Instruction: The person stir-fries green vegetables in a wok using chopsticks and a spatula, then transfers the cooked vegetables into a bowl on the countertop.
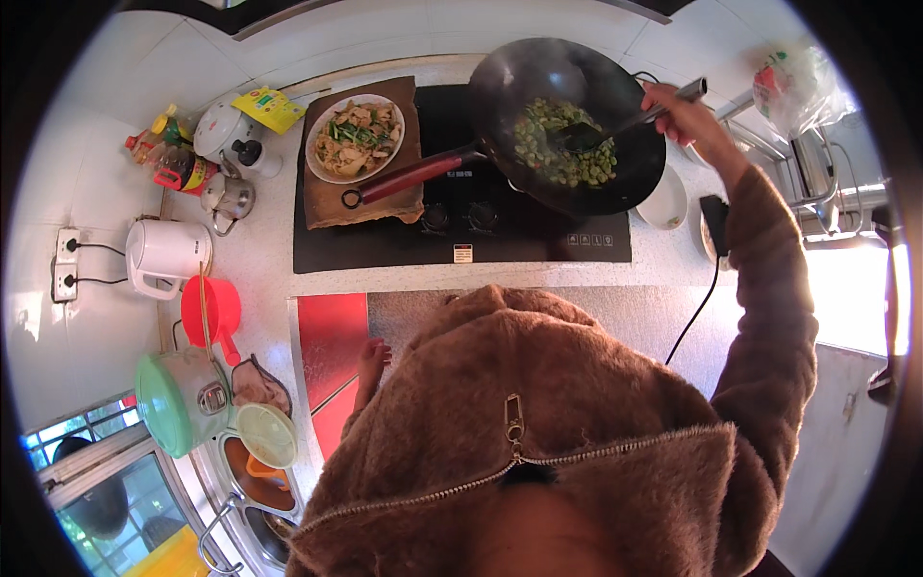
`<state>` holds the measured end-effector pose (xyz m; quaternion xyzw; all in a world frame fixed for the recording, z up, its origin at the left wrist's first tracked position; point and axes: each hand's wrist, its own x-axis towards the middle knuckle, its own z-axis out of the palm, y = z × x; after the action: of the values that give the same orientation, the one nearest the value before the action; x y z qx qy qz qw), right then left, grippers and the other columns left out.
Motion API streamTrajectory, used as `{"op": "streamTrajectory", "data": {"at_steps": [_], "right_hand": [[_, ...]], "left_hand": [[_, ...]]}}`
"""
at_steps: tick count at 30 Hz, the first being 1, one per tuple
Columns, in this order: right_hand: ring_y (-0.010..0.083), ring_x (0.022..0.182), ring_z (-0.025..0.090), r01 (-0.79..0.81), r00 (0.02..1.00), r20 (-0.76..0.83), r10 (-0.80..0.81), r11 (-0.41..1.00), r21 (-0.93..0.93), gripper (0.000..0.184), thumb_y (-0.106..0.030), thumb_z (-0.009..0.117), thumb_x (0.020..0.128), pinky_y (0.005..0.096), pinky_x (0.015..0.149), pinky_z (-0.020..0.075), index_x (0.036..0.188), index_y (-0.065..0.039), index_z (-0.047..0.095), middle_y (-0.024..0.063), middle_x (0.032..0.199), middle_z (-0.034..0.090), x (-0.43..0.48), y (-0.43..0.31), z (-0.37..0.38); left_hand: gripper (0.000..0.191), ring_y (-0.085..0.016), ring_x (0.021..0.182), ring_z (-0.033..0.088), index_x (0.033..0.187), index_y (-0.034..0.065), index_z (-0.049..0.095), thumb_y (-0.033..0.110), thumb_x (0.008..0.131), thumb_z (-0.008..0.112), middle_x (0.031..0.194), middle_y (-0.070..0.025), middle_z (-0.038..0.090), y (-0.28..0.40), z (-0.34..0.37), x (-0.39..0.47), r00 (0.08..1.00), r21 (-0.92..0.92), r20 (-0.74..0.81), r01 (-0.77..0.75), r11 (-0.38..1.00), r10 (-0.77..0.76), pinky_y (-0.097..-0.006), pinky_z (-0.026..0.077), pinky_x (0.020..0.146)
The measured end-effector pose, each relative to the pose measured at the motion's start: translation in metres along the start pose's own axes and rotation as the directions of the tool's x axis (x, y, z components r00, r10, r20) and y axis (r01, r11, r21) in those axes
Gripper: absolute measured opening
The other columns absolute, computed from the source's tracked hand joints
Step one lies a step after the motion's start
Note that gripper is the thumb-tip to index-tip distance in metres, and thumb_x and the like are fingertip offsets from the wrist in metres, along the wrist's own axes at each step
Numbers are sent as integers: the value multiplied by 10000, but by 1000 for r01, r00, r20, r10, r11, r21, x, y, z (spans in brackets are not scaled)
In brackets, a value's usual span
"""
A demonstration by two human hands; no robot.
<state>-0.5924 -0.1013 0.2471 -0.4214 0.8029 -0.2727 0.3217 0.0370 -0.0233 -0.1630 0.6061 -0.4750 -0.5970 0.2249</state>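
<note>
My right hand (pixel 678 119) grips the handle of a spatula (pixel 638 119), whose dark blade rests among chopped green vegetables (pixel 555 137). These lie in a large black wok (pixel 505 86) on the cooktop, with faint steam above them. The wok's reddish wooden handle (pixel 418 177) points to the left, over a brown board (pixel 324 205). On that board stands a white plate (pixel 315 157) of cooked food with green pieces. My left hand (pixel 373 360) hangs low beside my brown fleecy coat, near a red cabinet door (pixel 332 332). Its fingers look loosely curled, and I see nothing in them.
Sauce bottles (pixel 187 173), a metal pot (pixel 229 195), a white electric kettle (pixel 169 249), a red ladle (pixel 209 310) and a rice cooker (pixel 195 397) line the left counter. A sink (pixel 256 469) is at lower left. White bowls (pixel 665 198) and a metal rack (pixel 815 180) stand right.
</note>
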Motion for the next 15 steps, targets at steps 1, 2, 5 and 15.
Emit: {"op": "streamTrajectory", "data": {"at_steps": [1,2,5,15], "right_hand": [[52,405,443,-25,1000,-11,25,1000,-5,459,-586,494,822,188,344,299,782,-140,592,-12,550,507,-1,-3,-10],[52,395,440,-90,996,-21,90,996,-27,476,-598,487,813,191,324,291,769,-137,597,-12,539,500,-3,-5,-19],[52,345,411,-68,997,42,72,994,-88,476,-566,458,831,186,306,277,748,-121,605,-7,488,482,-9,-8,-42],[61,283,371,36,993,114,-7,964,-262,521,-492,385,876,192,275,274,643,-63,566,19,412,451,23,-6,-65]], "left_hand": [[198,-141,644,597,1051,49,549,190,917,509,833,-88,637,-5,2,1,1000,-37,-1,11,999,-11,-274,495,557],[197,-141,645,597,1052,49,549,188,917,508,834,-88,636,-10,2,1,1000,-75,-3,21,997,-22,-274,495,557],[197,-143,658,601,1047,44,552,184,915,515,829,-96,642,-29,-1,-2,993,-5,-4,-118,993,118,-271,498,568],[193,-173,685,611,1026,34,570,176,896,556,801,-98,646,-154,-7,-48,984,-55,-141,105,993,-111,-302,501,593]]}}
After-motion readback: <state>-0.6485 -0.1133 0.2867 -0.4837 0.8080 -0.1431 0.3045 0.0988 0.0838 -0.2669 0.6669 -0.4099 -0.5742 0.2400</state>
